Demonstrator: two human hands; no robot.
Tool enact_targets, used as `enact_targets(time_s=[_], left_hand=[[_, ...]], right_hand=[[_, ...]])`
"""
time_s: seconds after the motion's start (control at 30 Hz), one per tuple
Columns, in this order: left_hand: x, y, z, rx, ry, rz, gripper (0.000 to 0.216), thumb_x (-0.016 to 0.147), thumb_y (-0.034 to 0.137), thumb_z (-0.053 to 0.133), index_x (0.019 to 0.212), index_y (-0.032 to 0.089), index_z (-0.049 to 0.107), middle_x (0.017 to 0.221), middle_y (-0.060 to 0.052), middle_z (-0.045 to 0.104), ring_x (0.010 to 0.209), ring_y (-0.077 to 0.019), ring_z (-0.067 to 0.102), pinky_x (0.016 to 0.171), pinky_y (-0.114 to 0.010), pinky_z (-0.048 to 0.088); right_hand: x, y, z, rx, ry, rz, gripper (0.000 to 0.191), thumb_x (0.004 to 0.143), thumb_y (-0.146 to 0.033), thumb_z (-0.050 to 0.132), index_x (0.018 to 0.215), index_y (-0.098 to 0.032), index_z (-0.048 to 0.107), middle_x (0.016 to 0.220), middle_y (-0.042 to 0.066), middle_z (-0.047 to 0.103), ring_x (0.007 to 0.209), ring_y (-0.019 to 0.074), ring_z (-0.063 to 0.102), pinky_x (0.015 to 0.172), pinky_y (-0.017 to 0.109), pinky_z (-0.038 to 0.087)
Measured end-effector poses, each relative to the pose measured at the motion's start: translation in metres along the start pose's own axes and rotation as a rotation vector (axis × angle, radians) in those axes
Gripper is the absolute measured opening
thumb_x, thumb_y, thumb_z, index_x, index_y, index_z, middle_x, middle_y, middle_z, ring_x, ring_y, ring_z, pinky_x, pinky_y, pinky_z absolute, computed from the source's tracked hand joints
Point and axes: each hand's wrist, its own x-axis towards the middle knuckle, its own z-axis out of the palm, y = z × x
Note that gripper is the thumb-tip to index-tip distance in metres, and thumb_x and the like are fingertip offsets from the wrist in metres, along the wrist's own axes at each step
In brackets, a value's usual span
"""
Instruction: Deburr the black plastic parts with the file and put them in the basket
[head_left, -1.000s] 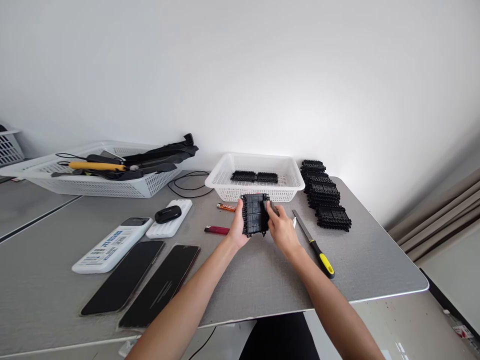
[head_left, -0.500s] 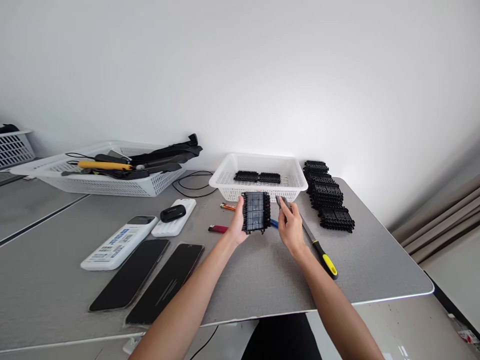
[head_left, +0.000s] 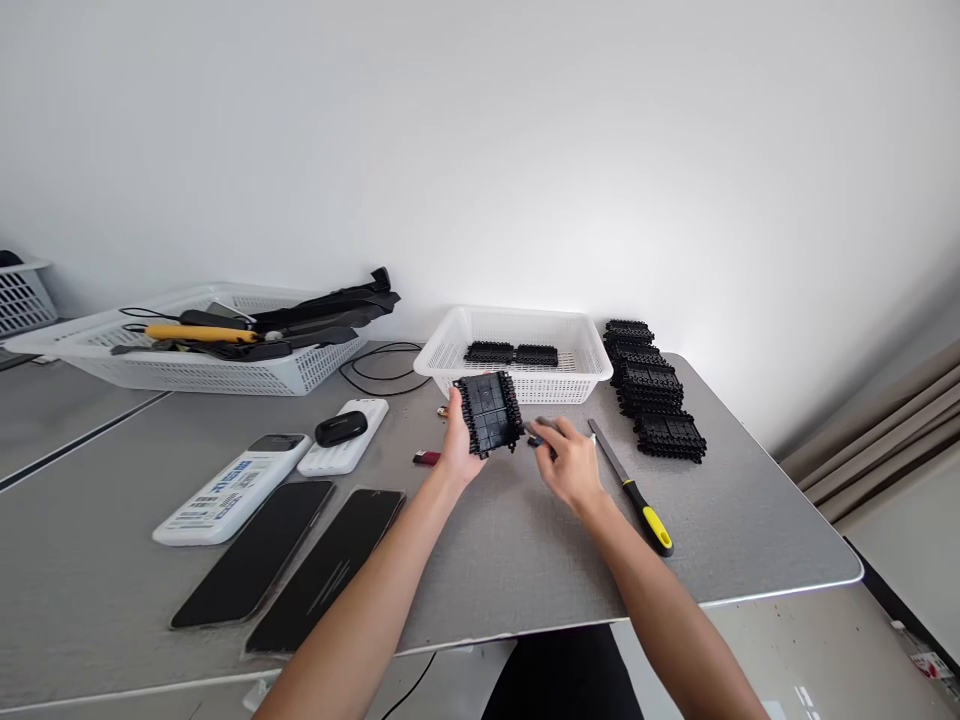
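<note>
My left hand [head_left: 456, 452] grips a black plastic part [head_left: 491, 412] by its left side, raised above the table in front of a white basket [head_left: 439, 345]. The part is rectangular, with toothed edges and a ribbed flat face tilted towards me. At its right edge, my right hand [head_left: 571, 465] is closed around a slim grey tool [head_left: 541, 428] like a craft knife, pointing left. Fingers and blur hide much of that tool. Right of this hand lies a file [head_left: 637, 497] with a black and yellow handle.
Stacked black parts [head_left: 649, 385] stand at the right; two similar groups [head_left: 490, 352] lie in the basket. Left are phones [head_left: 255, 550], power banks [head_left: 232, 490], a black case [head_left: 341, 428] and a basket of tools [head_left: 277, 375]. A red object [head_left: 427, 458] lies by my left hand.
The black part has moved slightly left and up and tilted. My right hand has come left and down, bringing the grey tool to the part's right edge.
</note>
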Motion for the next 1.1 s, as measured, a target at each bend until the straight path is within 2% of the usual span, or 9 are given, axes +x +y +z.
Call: enact_targets(time_s=[0.1, 0.2, 0.27, 0.37, 0.47, 0.6, 0.7, 0.83, 1.1], left_hand=[[-0.002, -0.012, 0.004, 0.028, -0.029, -0.116, 0.061, 0.092, 0.064, 0.04, 0.134, 0.024, 0.057, 0.122, -0.01, 0.07, 0.113, -0.0267, 0.065, 0.096, -0.039, 0.052], [-0.005, -0.028, 0.005, 0.084, -0.093, -0.27, 0.067, 0.09, 0.068, 0.038, 0.137, 0.024, 0.055, 0.129, -0.011, 0.066, 0.121, -0.0289, 0.06, 0.103, -0.042, 0.048], [-0.007, -0.037, 0.004, 0.125, -0.15, -0.3, 0.069, 0.089, 0.069, 0.036, 0.14, 0.025, 0.052, 0.134, -0.01, 0.063, 0.127, -0.029, 0.056, 0.107, -0.043, 0.044], [-0.01, -0.045, 0.004, 0.182, -0.21, -0.281, 0.068, 0.09, 0.068, 0.035, 0.145, 0.028, 0.046, 0.14, -0.008, 0.058, 0.134, -0.0272, 0.049, 0.113, -0.043, 0.038], [-0.013, -0.049, 0.007, 0.215, -0.205, -0.247, 0.066, 0.091, 0.067, 0.036, 0.146, 0.03, 0.044, 0.144, -0.005, 0.055, 0.137, -0.0261, 0.045, 0.116, -0.042, 0.035], [-0.015, -0.052, 0.01, 0.209, -0.184, -0.21, 0.067, 0.09, 0.067, 0.038, 0.146, 0.031, 0.044, 0.146, -0.005, 0.052, 0.141, -0.0259, 0.041, 0.117, -0.043, 0.033], [-0.014, -0.055, 0.009, 0.187, -0.162, -0.15, 0.066, 0.09, 0.065, 0.041, 0.146, 0.03, 0.044, 0.147, -0.005, 0.051, 0.142, -0.0255, 0.038, 0.118, -0.044, 0.031], [-0.014, -0.056, 0.008, 0.152, -0.16, -0.144, 0.063, 0.09, 0.064, 0.043, 0.144, 0.032, 0.046, 0.146, -0.005, 0.052, 0.141, -0.0261, 0.039, 0.117, -0.045, 0.032], [-0.014, -0.054, 0.009, 0.104, -0.23, -0.16, 0.064, 0.089, 0.066, 0.044, 0.141, 0.029, 0.052, 0.143, -0.008, 0.055, 0.139, -0.0273, 0.043, 0.115, -0.046, 0.035]], right_hand=[[0.003, 0.002, -0.001, 0.063, 0.153, 0.028, 0.045, 0.097, -0.023, 0.037, 0.137, -0.02, 0.057, 0.109, 0.013, 0.062, 0.094, 0.0222, 0.064, 0.074, 0.031, 0.053], [0.004, 0.003, 0.001, 0.055, 0.164, 0.037, 0.045, 0.099, -0.026, 0.035, 0.141, -0.022, 0.053, 0.111, 0.012, 0.061, 0.094, 0.0216, 0.064, 0.076, 0.031, 0.054], [0.004, 0.003, 0.001, 0.005, 0.149, 0.065, 0.044, 0.1, -0.025, 0.034, 0.14, -0.023, 0.054, 0.11, 0.011, 0.061, 0.089, 0.0194, 0.064, 0.073, 0.029, 0.053], [0.005, 0.001, -0.001, -0.125, 0.097, 0.129, 0.043, 0.101, -0.024, 0.035, 0.14, -0.025, 0.054, 0.11, 0.009, 0.061, 0.082, 0.0162, 0.064, 0.067, 0.025, 0.051], [0.007, -0.004, -0.008, -0.272, -0.004, 0.179, 0.044, 0.102, -0.025, 0.035, 0.143, -0.029, 0.05, 0.111, 0.009, 0.061, 0.081, 0.0153, 0.064, 0.063, 0.023, 0.048], [0.01, -0.014, -0.014, -0.412, -0.125, 0.204, 0.048, 0.102, -0.023, 0.034, 0.148, -0.03, 0.041, 0.115, 0.011, 0.058, 0.09, 0.019, 0.063, 0.062, 0.025, 0.049], [0.01, -0.021, -0.013, -0.455, -0.159, 0.226, 0.051, 0.101, -0.018, 0.033, 0.151, -0.027, 0.036, 0.117, 0.013, 0.058, 0.095, 0.021, 0.061, 0.064, 0.027, 0.051], [0.008, -0.021, -0.009, -0.433, -0.141, 0.223, 0.051, 0.1, -0.019, 0.033, 0.151, -0.025, 0.036, 0.119, 0.013, 0.058, 0.095, 0.0202, 0.06, 0.065, 0.026, 0.051], [0.004, -0.01, -0.007, -0.36, 0.02, 0.127, 0.045, 0.102, -0.02, 0.033, 0.141, -0.029, 0.053, 0.123, 0.01, 0.06, 0.101, 0.0192, 0.059, 0.068, 0.024, 0.049]])
